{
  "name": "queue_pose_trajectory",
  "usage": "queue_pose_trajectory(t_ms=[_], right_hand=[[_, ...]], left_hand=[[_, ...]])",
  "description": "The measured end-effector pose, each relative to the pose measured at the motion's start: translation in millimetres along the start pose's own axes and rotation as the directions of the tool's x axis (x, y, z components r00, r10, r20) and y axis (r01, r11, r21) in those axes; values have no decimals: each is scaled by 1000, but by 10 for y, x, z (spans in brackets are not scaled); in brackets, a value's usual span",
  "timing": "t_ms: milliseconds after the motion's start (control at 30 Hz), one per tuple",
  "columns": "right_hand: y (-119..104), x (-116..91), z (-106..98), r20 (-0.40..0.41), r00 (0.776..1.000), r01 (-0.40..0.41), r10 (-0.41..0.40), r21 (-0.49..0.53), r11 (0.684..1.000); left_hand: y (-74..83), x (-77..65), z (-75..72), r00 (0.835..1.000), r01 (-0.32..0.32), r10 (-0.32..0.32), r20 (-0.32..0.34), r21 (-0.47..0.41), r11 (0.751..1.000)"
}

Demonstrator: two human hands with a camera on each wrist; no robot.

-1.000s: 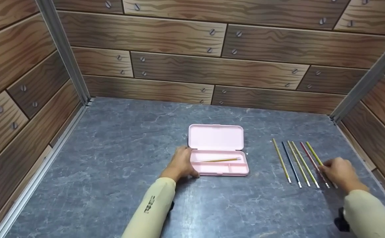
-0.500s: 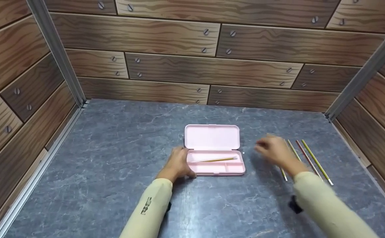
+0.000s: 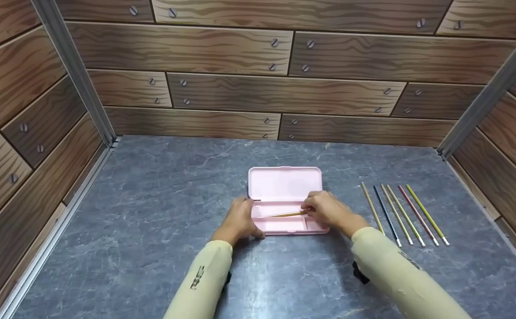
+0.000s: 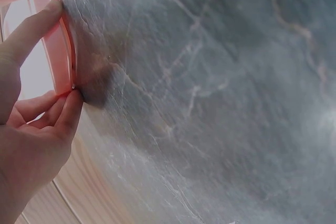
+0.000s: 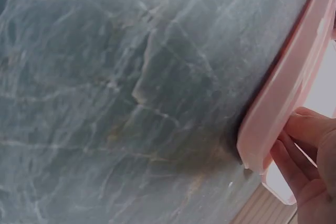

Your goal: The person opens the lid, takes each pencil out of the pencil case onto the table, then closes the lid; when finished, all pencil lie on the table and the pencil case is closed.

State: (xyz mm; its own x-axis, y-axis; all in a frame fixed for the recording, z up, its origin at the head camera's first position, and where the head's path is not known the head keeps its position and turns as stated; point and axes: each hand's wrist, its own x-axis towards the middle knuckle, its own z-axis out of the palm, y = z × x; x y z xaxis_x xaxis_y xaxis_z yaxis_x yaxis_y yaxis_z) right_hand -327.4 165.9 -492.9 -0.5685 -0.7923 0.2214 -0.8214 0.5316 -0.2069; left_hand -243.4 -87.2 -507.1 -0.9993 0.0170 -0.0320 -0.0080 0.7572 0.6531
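An open pink pencil case (image 3: pixel 284 184) lies on the table with its lid folded back. My left hand (image 3: pixel 238 220) grips the case's left end, thumb at the front and fingers at the back; the left wrist view shows them around the pink wall (image 4: pixel 55 51). Inside the long compartment is a yellow pencil (image 3: pixel 289 215), slightly slanted. My right hand (image 3: pixel 328 212) reaches over the case's right end and pinches the pencil's eraser end, which the fingers hide. In the right wrist view, the right fingers (image 5: pixel 299 166) dip inside the case wall (image 5: pixel 283 87); the pencil is out of sight there.
To the right, several pencils lie side by side, among them a blue pencil (image 3: pixel 386 212), a red pencil (image 3: pixel 417 215) and a yellow-green pencil (image 3: pixel 427 215). Wood-patterned walls (image 3: pixel 222 93) enclose the grey marbled table (image 3: pixel 160 212) at the back and sides.
My right hand has left the rightmost pencil of the row, crossed leftward over the others and come down at the pencil in the case. The left hand has stayed on the case.
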Motion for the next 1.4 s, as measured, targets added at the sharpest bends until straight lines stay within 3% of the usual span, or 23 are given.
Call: queue_pose_trajectory(t_ms=[433,867,1133,1400], right_hand=[[15,-12,-13,75,993,-89,88,4,996],[-29,-48,-20,45,995,-91,92,-19,996],[-18,-46,-114,16,999,-50,51,-24,998],[49,-148,-265,-17,995,-100,100,-6,995]], left_hand=[[5,-9,20,1000,-16,16,-11,-10,1000],[32,-32,35,1000,17,-17,0,-19,1000],[23,-11,41,1000,-16,16,-5,-5,1000],[32,-1,44,1000,15,-15,15,6,1000]])
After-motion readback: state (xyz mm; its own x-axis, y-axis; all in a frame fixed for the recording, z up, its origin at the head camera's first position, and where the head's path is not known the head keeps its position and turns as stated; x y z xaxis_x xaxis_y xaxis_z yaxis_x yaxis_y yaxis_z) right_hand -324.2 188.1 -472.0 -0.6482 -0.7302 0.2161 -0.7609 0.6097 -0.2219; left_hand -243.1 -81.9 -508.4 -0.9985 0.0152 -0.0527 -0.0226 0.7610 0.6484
